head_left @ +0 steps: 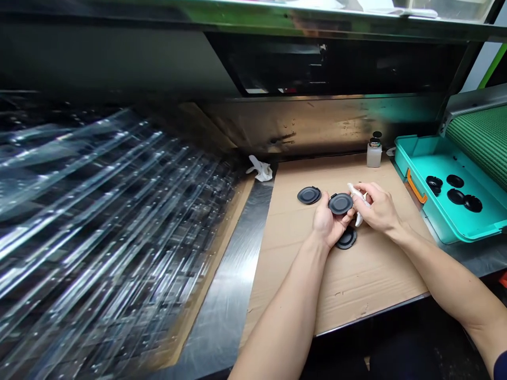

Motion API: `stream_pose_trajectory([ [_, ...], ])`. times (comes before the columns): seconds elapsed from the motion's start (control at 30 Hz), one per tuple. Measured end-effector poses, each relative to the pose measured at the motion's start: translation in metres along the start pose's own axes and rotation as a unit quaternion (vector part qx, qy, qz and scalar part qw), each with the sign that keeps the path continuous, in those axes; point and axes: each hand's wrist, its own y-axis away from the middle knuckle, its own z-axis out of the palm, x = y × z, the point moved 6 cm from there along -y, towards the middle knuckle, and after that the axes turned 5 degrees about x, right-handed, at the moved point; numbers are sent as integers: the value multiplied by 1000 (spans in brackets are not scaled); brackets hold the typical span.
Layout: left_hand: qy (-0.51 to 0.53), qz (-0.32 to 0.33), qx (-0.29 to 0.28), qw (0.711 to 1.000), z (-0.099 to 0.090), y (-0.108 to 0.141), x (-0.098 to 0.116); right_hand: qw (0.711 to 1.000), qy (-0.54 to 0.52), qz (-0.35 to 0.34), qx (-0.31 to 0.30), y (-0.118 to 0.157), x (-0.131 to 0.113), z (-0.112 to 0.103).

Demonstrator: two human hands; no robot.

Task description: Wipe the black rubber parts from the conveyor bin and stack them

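A round black part [340, 203] rests in my left hand [328, 220], whose fingers and thumb hold it by the edge above the cardboard sheet [380, 269]. Pinched in my right hand [376, 206] is a white cloth [358, 217], close to the right edge of that part. Another black part [346, 238] lies on the cardboard just below my hands. Farther left, more black pieces [309, 195] lie together, overlapping.
A teal bin [447, 232] with several black parts stands at the right, beside a green belt [483, 137]. Behind are a small bottle [374, 154] and a crumpled white cloth [261, 170]. Stacked clear plastic trays [99, 237] fill the left.
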Motion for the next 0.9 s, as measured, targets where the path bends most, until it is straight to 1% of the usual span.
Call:
stream_pose_trajectory([
  [0.1, -39, -44, -6, 998, 1, 3, -7, 1000, 5, 3, -15, 1, -4, 0],
  [0.17, -50, -48, -4, 998, 1, 4, -8, 1000, -2, 15, -27, 1, -4, 1],
  [0.27, -51, -58, 0, 997, 3, 7, -6, 994, -42, 81, -56, -1, 8, 4],
  [0.33, -43, -91, 12, 995, 2, 9, -6, 989, -68, 122, -56, -4, 18, 3],
  [0.37, -34, -112, 22, 993, 1, 10, -7, 988, -73, 126, -53, -6, 21, 1],
  [0.43, -14, -147, 44, 988, -1, 11, -7, 990, -66, 108, -55, -10, 24, -1],
  [0.5, 0, -164, 62, 984, -3, 11, -7, 992, -57, 74, -80, -12, 22, 0],
  [0.57, 1, -171, 73, 983, -5, 9, -6, 992, -53, 42, -105, -13, 18, 2],
  [0.67, -17, -167, 76, 983, -7, 6, -7, 992, -32, 3, -122, -13, 9, 4],
  [0.77, -49, -128, 70, 988, -6, 3, -10, 987, 15, -34, -159, -11, 2, 8],
  [0.83, -95, -86, 67, 989, -4, 3, -11, 980, 44, -60, -183, -8, -2, 10],
  [0.9, -156, -47, 59, 985, -1, 5, -12, 976, 68, -83, -192, -6, -5, 12],
])
